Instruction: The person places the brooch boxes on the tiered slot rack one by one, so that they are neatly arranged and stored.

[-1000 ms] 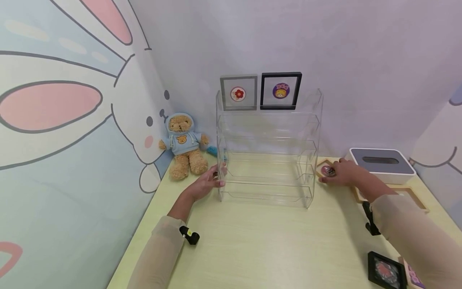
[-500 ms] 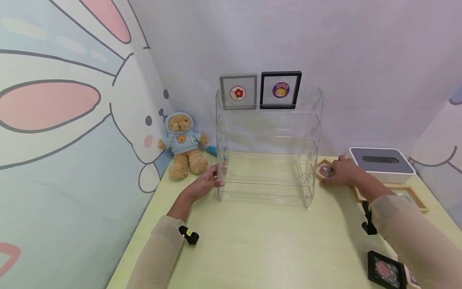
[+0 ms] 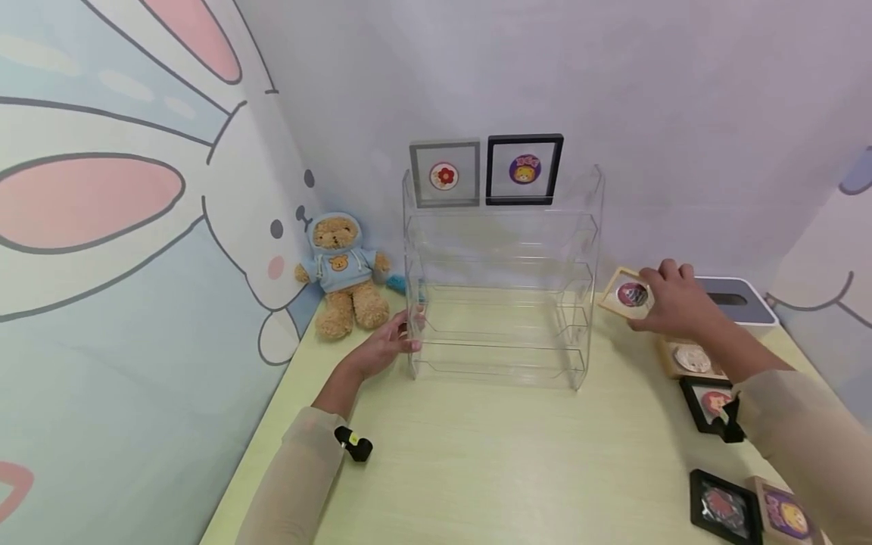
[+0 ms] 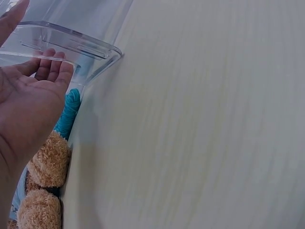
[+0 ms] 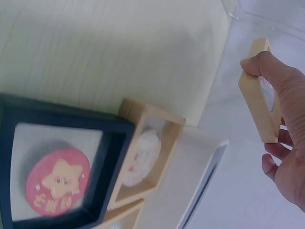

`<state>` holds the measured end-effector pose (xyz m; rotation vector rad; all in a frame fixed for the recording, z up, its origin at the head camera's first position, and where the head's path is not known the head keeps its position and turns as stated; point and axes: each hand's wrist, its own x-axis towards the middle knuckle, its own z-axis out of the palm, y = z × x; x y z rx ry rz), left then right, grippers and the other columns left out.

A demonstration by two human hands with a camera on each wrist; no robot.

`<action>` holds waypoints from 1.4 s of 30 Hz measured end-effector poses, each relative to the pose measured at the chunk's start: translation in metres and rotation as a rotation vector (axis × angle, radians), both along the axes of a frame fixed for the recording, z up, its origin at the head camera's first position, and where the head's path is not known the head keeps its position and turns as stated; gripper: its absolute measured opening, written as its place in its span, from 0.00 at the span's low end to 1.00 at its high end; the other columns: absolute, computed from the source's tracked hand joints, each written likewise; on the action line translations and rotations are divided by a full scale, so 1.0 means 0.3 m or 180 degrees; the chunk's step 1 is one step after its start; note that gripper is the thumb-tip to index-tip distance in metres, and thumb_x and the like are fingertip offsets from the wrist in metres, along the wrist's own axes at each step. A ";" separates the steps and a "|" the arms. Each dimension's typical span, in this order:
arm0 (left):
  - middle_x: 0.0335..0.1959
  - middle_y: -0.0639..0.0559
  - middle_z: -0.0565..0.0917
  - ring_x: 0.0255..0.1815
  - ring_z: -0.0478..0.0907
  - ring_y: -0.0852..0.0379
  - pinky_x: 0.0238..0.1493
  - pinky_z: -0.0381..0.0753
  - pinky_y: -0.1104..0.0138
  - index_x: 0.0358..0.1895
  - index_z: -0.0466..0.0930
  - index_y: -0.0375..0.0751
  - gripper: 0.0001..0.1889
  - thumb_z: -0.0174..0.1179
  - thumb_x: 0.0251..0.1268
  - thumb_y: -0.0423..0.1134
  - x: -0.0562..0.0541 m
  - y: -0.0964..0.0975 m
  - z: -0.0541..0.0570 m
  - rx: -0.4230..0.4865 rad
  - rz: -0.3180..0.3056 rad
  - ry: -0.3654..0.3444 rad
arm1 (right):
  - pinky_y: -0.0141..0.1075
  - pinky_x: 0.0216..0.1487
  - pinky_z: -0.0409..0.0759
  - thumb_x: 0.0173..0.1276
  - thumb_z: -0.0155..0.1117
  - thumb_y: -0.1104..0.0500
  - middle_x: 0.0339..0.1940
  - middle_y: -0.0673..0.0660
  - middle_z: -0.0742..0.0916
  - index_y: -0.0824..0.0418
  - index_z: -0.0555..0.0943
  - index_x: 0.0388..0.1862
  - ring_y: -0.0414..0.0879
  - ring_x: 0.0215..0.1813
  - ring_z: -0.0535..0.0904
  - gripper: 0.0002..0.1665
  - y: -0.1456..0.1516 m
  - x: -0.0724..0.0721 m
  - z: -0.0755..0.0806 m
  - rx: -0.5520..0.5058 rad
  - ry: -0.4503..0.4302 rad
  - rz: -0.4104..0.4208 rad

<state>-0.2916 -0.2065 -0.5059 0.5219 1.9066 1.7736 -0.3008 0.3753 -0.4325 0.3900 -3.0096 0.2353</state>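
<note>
My left hand [image 3: 383,344] grips the left side of a clear tiered display rack [image 3: 500,375], with the thumb at its front edge and fingers behind the panel. The left wrist view shows bent fingers [image 4: 55,69] against the clear plastic. On the right, my right hand [image 3: 674,303] holds a small light-wood frame [image 3: 608,304] with a round dark-pink badge [image 3: 632,294] in it. The frame is tilted up beside the rack's right side. In the right wrist view, the thumb presses on the wooden frame's edge [image 5: 259,107] and the fingers lie behind it.
A grey frame [image 3: 445,203] and a black frame [image 3: 523,200] stand on the rack's top tier. Left of it sits a teddy bear [image 3: 347,269]. A tissue box [image 3: 749,291], a wooden frame [image 3: 671,359] and black frames [image 3: 695,401] [image 3: 725,522] lie on the right.
My right hand has lifted the wooden frame off the table and tilted it up, moving slightly right and up. More frames show beneath the right arm. The left hand stays on the rack.
</note>
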 end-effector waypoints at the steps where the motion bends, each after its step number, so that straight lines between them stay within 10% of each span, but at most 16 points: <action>1: 0.91 0.36 0.51 0.91 0.46 0.36 0.86 0.56 0.39 0.93 0.43 0.46 0.49 0.64 0.78 0.38 0.000 -0.001 0.000 0.0001 -0.0003 0.0000 | 0.65 0.50 0.71 0.53 0.90 0.44 0.59 0.76 0.70 0.74 0.67 0.76 0.73 0.56 0.62 0.63 0.007 0.003 0.011 -0.0016 0.0048 -0.0028; 23: 0.93 0.37 0.47 0.93 0.42 0.37 0.87 0.51 0.38 0.93 0.42 0.46 0.48 0.63 0.81 0.39 0.002 -0.005 -0.005 0.0105 -0.0055 -0.0020 | 0.76 0.59 0.58 0.50 0.90 0.58 0.69 0.83 0.66 0.67 0.61 0.83 0.80 0.68 0.58 0.66 0.029 0.062 0.296 -0.0163 0.1148 -0.0114; 42: 0.92 0.40 0.48 0.93 0.42 0.39 0.88 0.48 0.39 0.93 0.42 0.47 0.49 0.63 0.81 0.41 0.006 -0.009 -0.001 0.0007 -0.0016 -0.0013 | 0.74 0.57 0.56 0.46 0.89 0.63 0.71 0.80 0.71 0.64 0.65 0.85 0.78 0.65 0.60 0.67 -0.135 0.100 0.428 -0.0139 0.2370 0.0767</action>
